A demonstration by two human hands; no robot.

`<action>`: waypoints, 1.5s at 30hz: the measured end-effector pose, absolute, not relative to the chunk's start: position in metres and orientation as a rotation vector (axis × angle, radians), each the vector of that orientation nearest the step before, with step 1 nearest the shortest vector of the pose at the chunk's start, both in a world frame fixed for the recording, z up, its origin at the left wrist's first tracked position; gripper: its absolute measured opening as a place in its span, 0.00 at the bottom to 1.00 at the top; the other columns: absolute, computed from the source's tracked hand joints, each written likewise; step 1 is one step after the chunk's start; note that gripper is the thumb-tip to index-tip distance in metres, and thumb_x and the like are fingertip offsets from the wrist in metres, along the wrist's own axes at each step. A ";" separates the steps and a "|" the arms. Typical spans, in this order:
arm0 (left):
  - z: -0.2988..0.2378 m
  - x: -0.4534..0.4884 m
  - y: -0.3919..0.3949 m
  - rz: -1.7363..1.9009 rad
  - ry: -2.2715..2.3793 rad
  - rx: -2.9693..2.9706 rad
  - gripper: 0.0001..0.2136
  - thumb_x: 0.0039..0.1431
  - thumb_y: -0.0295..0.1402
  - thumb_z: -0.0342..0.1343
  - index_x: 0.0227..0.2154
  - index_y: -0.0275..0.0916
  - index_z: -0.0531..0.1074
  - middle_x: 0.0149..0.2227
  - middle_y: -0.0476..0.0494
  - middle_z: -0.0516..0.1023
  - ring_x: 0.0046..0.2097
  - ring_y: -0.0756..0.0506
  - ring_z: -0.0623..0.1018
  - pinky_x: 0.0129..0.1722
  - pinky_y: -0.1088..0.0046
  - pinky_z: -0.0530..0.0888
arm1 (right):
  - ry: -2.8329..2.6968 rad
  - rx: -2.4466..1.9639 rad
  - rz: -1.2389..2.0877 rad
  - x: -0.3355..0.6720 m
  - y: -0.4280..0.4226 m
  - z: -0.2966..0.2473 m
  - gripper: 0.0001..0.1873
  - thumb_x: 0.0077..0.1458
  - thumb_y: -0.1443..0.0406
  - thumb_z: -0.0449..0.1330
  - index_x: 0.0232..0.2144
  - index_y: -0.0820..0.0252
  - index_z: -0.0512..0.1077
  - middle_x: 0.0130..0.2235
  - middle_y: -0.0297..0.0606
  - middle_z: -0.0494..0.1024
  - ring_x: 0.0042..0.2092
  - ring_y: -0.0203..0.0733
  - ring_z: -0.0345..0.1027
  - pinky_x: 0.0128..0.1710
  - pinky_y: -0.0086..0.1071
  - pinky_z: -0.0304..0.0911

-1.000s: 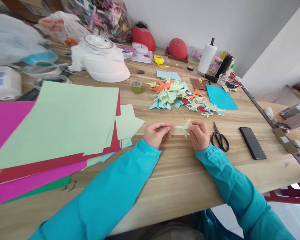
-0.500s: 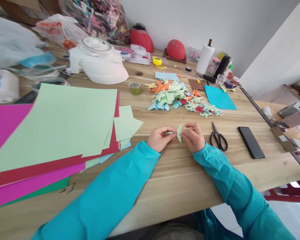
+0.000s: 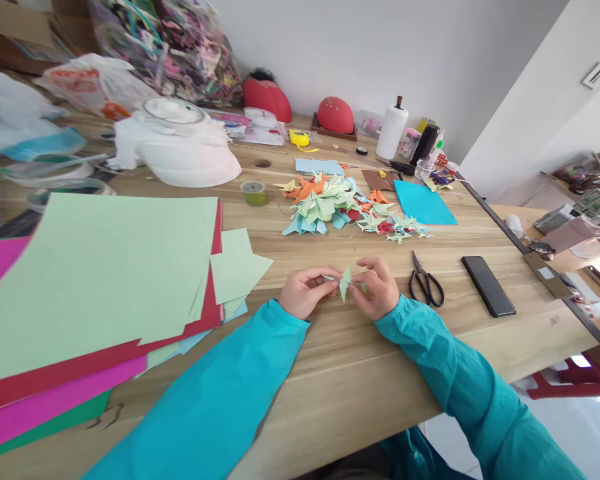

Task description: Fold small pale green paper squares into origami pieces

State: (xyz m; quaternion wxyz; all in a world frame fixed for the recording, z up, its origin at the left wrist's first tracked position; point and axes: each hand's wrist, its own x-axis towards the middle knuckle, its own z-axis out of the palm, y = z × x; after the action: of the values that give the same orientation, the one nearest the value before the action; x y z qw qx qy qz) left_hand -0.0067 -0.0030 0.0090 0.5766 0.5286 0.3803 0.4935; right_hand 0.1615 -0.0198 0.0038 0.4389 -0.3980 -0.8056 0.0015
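Between my two hands is a small folded paper crane [image 3: 346, 283] in pale green, held just above the wooden table [image 3: 325, 373]. My left hand [image 3: 307, 290] pinches its left point between thumb and fingers. On the other side, my right hand [image 3: 378, 288] is closed on the crane's right part, which the fingers partly hide. Beyond the hands lies a heap of folded paper pieces [image 3: 325, 203] in green, orange, blue and red. Black-handled scissors [image 3: 427, 283] rest to the right of my right hand.
Large coloured paper sheets [image 3: 130, 260] and smaller green pieces [image 3: 240, 270] cover the left side. A phone [image 3: 489, 285] lies at the right. Behind stand a green spool [image 3: 255, 193], a blue sheet [image 3: 425, 202], a white cap [image 3: 180, 150] and a red pincushion [image 3: 335, 115].
The view has shifted, so most things appear farther left and slightly lower. The crane has been turned between my fingers, and both hands still hold it.
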 end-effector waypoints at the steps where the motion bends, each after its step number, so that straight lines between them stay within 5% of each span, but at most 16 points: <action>1: 0.008 -0.007 -0.002 1.139 0.896 1.221 0.09 0.39 0.31 0.61 0.27 0.34 0.74 0.18 0.50 0.72 0.22 0.50 0.71 0.26 0.74 0.69 | -2.008 -1.002 0.002 0.161 -0.020 0.004 0.04 0.47 0.68 0.56 0.29 0.60 0.68 0.42 0.44 0.66 0.44 0.42 0.63 0.42 0.39 0.63; 7: 0.007 -0.006 0.002 1.225 0.916 0.936 0.19 0.36 0.32 0.63 0.36 0.35 0.72 0.29 0.49 0.73 0.21 0.52 0.71 0.23 0.73 0.69 | -1.849 -1.099 0.037 0.163 -0.017 0.006 0.01 0.46 0.68 0.56 0.26 0.60 0.68 0.38 0.43 0.67 0.40 0.40 0.65 0.39 0.35 0.65; 13: 0.007 -0.005 0.004 1.162 0.942 0.969 0.14 0.37 0.33 0.62 0.30 0.32 0.72 0.17 0.49 0.70 0.21 0.50 0.70 0.23 0.73 0.69 | -1.605 -1.289 0.045 0.178 0.001 -0.003 0.03 0.44 0.67 0.58 0.21 0.60 0.70 0.33 0.40 0.69 0.36 0.39 0.67 0.37 0.34 0.65; 20: 0.008 -0.004 0.003 1.108 0.965 1.121 0.13 0.38 0.36 0.61 0.27 0.33 0.72 0.17 0.49 0.71 0.20 0.51 0.70 0.24 0.74 0.69 | -1.429 -1.514 0.143 0.186 0.000 -0.011 0.06 0.43 0.64 0.58 0.20 0.61 0.72 0.27 0.37 0.70 0.28 0.35 0.65 0.22 0.26 0.61; 28: 0.016 -0.003 0.001 1.065 0.972 1.165 0.14 0.35 0.39 0.63 0.25 0.34 0.73 0.17 0.49 0.72 0.20 0.51 0.70 0.22 0.75 0.69 | -1.617 -1.636 0.045 0.192 0.009 -0.005 0.05 0.43 0.66 0.58 0.20 0.61 0.72 0.26 0.37 0.70 0.29 0.37 0.65 0.31 0.31 0.63; 38: 0.010 -0.001 0.002 1.058 0.952 1.148 0.13 0.36 0.38 0.62 0.24 0.34 0.73 0.16 0.49 0.71 0.20 0.51 0.70 0.21 0.76 0.69 | -1.585 -1.918 -0.097 0.247 0.049 -0.003 0.08 0.45 0.69 0.54 0.29 0.62 0.72 0.30 0.40 0.72 0.32 0.39 0.65 0.35 0.33 0.62; 45: 0.010 -0.002 0.002 1.066 0.944 1.161 0.13 0.36 0.38 0.62 0.24 0.34 0.73 0.16 0.49 0.71 0.20 0.51 0.70 0.21 0.76 0.68 | -1.610 -2.057 -0.017 0.262 0.063 0.007 0.05 0.44 0.69 0.56 0.26 0.60 0.72 0.28 0.37 0.74 0.31 0.39 0.66 0.34 0.32 0.61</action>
State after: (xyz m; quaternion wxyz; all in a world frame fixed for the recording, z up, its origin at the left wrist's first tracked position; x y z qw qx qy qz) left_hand -0.0019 0.0024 0.0097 0.6069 0.5022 0.4083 0.4613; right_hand 0.2621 0.0632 0.0073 0.2618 -0.7599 -0.5949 -0.0062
